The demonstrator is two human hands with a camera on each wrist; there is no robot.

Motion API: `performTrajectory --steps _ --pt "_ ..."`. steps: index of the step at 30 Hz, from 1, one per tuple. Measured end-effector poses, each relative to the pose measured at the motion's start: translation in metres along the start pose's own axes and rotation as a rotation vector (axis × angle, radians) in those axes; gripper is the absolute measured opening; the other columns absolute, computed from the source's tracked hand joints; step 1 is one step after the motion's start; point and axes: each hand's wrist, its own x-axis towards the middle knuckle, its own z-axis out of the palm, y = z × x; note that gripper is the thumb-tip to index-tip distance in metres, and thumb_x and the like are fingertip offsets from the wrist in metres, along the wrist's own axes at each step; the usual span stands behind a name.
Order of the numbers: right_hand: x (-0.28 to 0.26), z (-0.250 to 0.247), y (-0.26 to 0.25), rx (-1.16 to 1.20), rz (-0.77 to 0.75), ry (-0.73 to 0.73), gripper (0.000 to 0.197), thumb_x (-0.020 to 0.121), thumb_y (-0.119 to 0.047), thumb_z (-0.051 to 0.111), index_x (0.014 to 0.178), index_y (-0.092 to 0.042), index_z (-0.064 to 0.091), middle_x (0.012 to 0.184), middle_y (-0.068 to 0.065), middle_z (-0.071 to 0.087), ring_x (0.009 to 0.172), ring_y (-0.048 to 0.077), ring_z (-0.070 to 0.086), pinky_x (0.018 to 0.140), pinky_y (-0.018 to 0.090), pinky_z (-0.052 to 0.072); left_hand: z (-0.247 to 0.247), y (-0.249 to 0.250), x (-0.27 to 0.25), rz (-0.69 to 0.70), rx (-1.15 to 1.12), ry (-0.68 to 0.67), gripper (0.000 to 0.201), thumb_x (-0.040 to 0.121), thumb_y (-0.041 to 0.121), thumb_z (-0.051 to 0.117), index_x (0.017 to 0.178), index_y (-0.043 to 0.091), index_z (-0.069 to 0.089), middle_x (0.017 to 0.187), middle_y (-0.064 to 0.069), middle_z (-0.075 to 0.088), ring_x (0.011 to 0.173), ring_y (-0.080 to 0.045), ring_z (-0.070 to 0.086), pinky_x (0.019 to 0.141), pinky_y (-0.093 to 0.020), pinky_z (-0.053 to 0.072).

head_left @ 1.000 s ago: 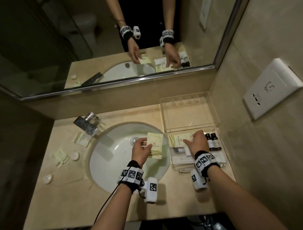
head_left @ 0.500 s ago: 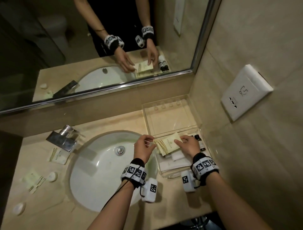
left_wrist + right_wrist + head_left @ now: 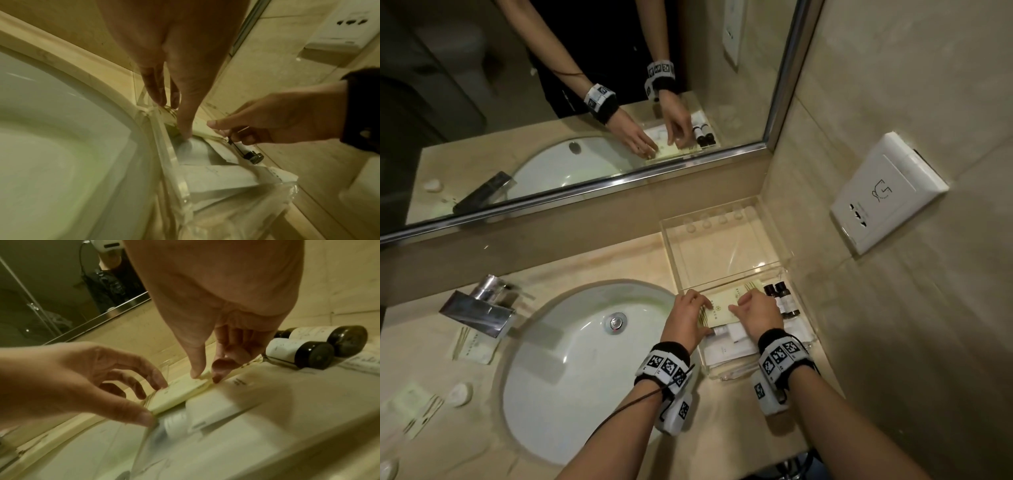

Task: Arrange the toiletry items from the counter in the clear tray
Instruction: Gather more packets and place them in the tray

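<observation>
A pale yellow packet [image 3: 722, 308] lies flat in the back of the clear tray [image 3: 726, 376], on top of another packet like it. My left hand [image 3: 703, 315] holds its left end between thumb and fingers, over the tray's left wall. My right hand [image 3: 739, 305] pinches its right edge between thumb and forefinger. The right wrist view shows the packet [image 3: 179, 392] between my right hand [image 3: 203, 376] and left hand [image 3: 152, 402]. Two dark bottles [image 3: 782, 298] lie at the tray's right side. White sachets and a tube [image 3: 726, 346] fill its front.
The tray's clear lid [image 3: 722, 246] stands open behind it, against the mirror ledge. The sink [image 3: 571, 370] and tap [image 3: 479, 308] are on the left. More packets [image 3: 472, 349] and small round white items [image 3: 460, 394] lie on the counter's left. A wall socket [image 3: 887, 195] is at the right.
My left hand carried the yellow packet from over the sink into the tray. My right hand took its other edge, and both lowered it flat onto the items inside.
</observation>
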Motion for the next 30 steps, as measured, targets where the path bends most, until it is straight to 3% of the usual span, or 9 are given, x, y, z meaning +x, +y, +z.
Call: performTrajectory --steps 6,10,16,19,23,27,30 --pt "0.008 -0.001 -0.008 0.053 0.008 -0.005 0.013 0.084 -0.021 0.073 0.082 -0.023 0.060 0.097 0.004 0.070 0.090 0.022 0.066 0.083 0.036 0.054 0.007 -0.002 0.000 -0.014 -0.030 0.045 0.044 0.065 0.013 0.083 0.101 0.019 0.058 0.114 0.004 0.050 0.110 -0.016 0.043 0.091 -0.019 0.034" --pt "0.010 -0.002 -0.011 0.077 0.024 -0.005 0.018 0.082 -0.022 0.074 0.076 -0.024 0.058 0.095 0.004 0.070 0.091 0.023 0.066 0.084 0.037 0.054 0.007 -0.004 0.001 -0.016 -0.049 0.056 0.043 0.066 0.015 0.083 0.101 0.019 0.058 0.113 0.004 0.051 0.108 -0.016 0.044 0.091 -0.021 0.036" --pt "0.003 -0.010 -0.011 0.093 -0.015 0.017 0.015 0.084 -0.028 0.072 0.089 -0.020 0.061 0.088 -0.003 0.067 0.087 0.019 0.065 0.083 0.035 0.053 0.001 -0.005 0.000 -0.011 -0.093 0.050 0.045 0.063 0.016 0.084 0.101 0.018 0.060 0.106 0.002 0.051 0.099 -0.015 0.045 0.084 -0.021 0.038" --pt "-0.006 -0.017 -0.020 0.097 -0.154 0.060 0.012 0.086 -0.028 0.070 0.091 -0.019 0.064 0.080 -0.008 0.065 0.082 0.014 0.064 0.078 0.034 0.054 -0.013 -0.010 -0.007 -0.029 -0.149 0.086 0.037 0.067 0.019 0.082 0.097 0.020 0.060 0.095 0.003 0.051 0.081 -0.010 0.047 0.074 -0.020 0.039" --pt "-0.030 -0.016 -0.052 0.104 -0.357 0.031 0.005 0.087 -0.024 0.066 0.088 -0.020 0.067 0.082 -0.009 0.067 0.075 0.005 0.061 0.063 0.018 0.047 -0.043 -0.027 -0.035 -0.126 -0.213 0.193 0.017 0.082 0.018 0.069 0.095 0.022 0.059 0.088 0.001 0.057 0.071 -0.008 0.053 0.067 -0.016 0.042" --pt "-0.055 0.012 -0.097 0.054 -0.582 -0.123 0.005 0.088 -0.020 0.066 0.091 -0.017 0.067 0.083 -0.008 0.068 0.071 0.007 0.061 0.069 0.023 0.051 -0.077 -0.062 -0.086 -0.316 -0.191 0.313 0.010 0.086 0.016 0.062 0.095 0.020 0.059 0.089 0.001 0.059 0.068 -0.008 0.056 0.064 -0.015 0.043" --pt "-0.076 0.050 -0.135 -0.030 -0.775 -0.262 0.006 0.089 -0.018 0.064 0.094 -0.017 0.066 0.088 -0.006 0.066 0.076 0.009 0.060 0.071 0.022 0.048 -0.101 -0.092 -0.133 -0.493 -0.161 0.409 0.009 0.085 0.017 0.064 0.093 0.018 0.062 0.088 0.001 0.061 0.065 -0.009 0.057 0.068 -0.023 0.048"
